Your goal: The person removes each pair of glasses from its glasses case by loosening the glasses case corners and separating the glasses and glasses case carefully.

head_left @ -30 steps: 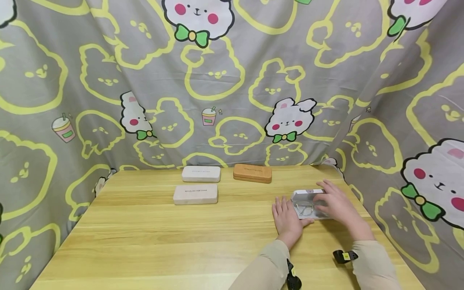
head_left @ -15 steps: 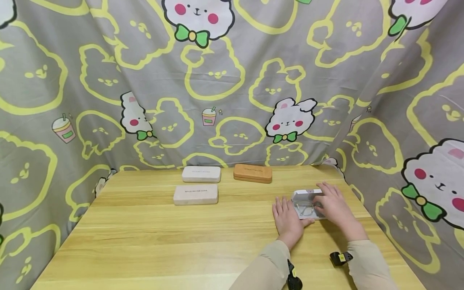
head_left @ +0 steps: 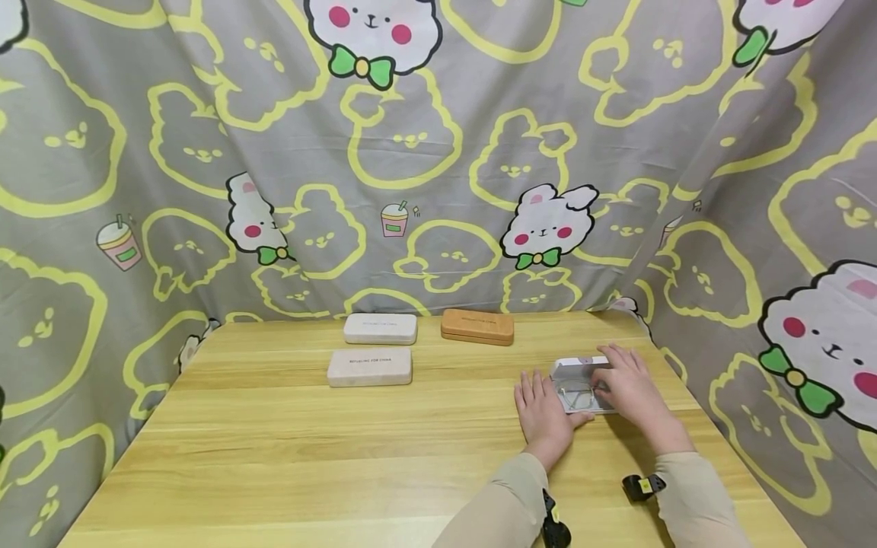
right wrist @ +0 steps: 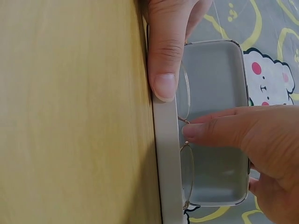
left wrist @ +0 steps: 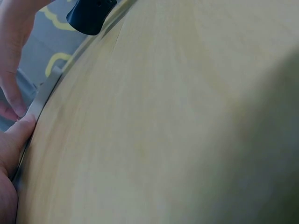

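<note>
An open glasses case (head_left: 570, 371) with a grey lining stands at the table's right side, its lid raised at the back. Thin-rimmed eyeglasses (right wrist: 191, 173) lie inside. My right hand (head_left: 632, 392) reaches in from the right and pinches the eyeglasses at the bridge, thumb and finger meeting between the two lenses in the right wrist view. My left hand (head_left: 544, 415) lies at the case's left end with fingers straight and spread. Its thumb (right wrist: 164, 79) presses along the front edge of the case.
Two pale closed glasses cases (head_left: 380, 329) stand one before the other left of centre. An orange-brown case (head_left: 477, 327) sits at the back middle. A patterned grey curtain (head_left: 452, 167) hangs behind the wooden table (head_left: 274, 457). Each wrist wears a black camera (head_left: 642, 487).
My right hand has shifted slightly left and further into the case, its fingers closing on the eyeglasses. My left hand has stayed where it was.
</note>
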`<state>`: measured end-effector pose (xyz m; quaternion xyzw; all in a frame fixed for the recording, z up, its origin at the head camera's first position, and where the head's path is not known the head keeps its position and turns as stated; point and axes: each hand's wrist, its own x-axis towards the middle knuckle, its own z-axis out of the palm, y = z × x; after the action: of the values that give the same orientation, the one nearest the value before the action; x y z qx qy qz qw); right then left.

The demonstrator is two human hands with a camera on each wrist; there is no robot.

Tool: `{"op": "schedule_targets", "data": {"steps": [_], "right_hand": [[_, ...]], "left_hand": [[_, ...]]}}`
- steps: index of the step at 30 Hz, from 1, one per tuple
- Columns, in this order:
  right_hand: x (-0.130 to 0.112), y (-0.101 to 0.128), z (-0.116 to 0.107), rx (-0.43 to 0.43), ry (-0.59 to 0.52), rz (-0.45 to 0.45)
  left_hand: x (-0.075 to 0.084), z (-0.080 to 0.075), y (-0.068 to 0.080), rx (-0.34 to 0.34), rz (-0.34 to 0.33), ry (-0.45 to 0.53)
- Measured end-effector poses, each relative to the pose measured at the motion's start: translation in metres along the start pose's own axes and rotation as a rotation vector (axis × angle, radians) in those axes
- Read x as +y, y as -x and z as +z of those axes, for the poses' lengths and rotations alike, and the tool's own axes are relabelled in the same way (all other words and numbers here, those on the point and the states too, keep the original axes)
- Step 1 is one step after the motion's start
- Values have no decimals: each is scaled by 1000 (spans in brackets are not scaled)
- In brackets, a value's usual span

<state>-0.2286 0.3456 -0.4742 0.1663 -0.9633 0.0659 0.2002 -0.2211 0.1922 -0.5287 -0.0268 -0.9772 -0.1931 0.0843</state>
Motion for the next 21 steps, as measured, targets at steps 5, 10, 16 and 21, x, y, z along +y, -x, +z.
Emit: {"op": "schedule_targets", "data": {"steps": [5, 10, 16, 21], "right_hand": [[1, 0, 0, -3, -5, 0], [1, 0, -2, -9, 12, -3], [0, 0, -3, 16, 31, -22], [1, 1, -3, 29, 29, -33]], "left_hand": [[0, 1, 0, -8, 3, 13], [-1, 1, -1, -11, 0, 20], [0, 0, -1, -14, -1, 16], [0, 0, 0, -5, 2, 11]]}}
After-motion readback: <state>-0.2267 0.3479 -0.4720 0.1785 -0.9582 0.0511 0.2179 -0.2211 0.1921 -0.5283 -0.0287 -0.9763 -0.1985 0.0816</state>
